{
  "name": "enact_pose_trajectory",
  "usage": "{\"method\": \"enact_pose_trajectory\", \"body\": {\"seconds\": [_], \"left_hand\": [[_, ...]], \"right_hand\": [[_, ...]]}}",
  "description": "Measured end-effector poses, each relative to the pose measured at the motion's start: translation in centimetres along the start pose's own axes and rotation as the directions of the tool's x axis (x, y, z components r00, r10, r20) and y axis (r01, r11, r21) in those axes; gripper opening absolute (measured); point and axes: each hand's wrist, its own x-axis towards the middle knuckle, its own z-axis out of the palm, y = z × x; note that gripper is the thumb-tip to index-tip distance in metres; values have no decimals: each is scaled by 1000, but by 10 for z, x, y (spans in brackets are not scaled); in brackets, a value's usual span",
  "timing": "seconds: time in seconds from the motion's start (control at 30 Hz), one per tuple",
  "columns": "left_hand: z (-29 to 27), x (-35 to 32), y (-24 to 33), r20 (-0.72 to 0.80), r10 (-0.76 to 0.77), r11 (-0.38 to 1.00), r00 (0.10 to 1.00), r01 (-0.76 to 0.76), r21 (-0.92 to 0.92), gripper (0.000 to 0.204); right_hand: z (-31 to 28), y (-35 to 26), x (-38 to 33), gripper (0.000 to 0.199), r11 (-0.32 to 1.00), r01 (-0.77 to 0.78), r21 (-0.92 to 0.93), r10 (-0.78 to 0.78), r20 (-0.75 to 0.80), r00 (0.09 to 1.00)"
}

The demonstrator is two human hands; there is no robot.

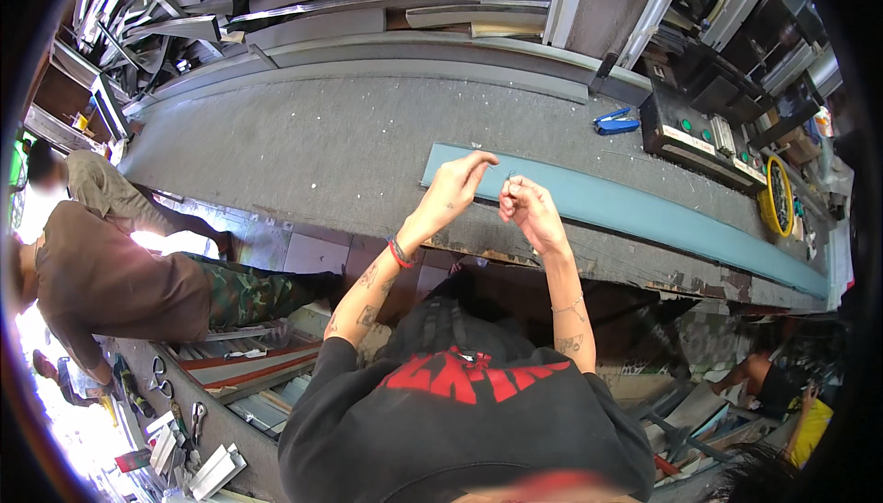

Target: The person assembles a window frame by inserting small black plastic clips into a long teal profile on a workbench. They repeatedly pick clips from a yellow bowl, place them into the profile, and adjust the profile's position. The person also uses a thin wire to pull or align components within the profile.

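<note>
Blue-grey and long, a flat strip (644, 204) lies on the grey workbench (294, 135), running rightward from beneath the hands. Above its left end, the right hand (532, 209) pinches a thin dark piece (511, 175), too small to identify. Beside it the left hand (455, 183) is half curled, thumb and fingers drawn close; whether it grips anything, I cannot tell. Beyond the strip sits a blue tool (616, 122).

Left hand (454, 185) and right hand (531, 209) above near edge of blue-grey strip (644, 207), fingers curled; grey surface (303, 135) beneath; blue tool (618, 126) beyond strip
</note>
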Motion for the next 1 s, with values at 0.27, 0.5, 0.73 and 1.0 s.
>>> {"method": "enact_pose_trajectory", "body": {"seconds": [0.27,0.5,0.73,1.0], "left_hand": [[11,-17,-4,265,229,893,937,-310,325,23],[18,-16,7,138,152,986,979,-159,43,18],[18,-8,24,95,171,985,981,-169,-38,23],[13,-1,29,101,-27,961,995,53,-272,22]], "right_hand": [[-6,4,-10,17,859,-28,511,54,-36,998],[4,-1,-25,17,981,192,0,-186,-244,952],[11,7,-24,13,883,264,-389,-340,-143,929],[10,-4,-21,8,623,278,-732,-471,-66,880]]}}
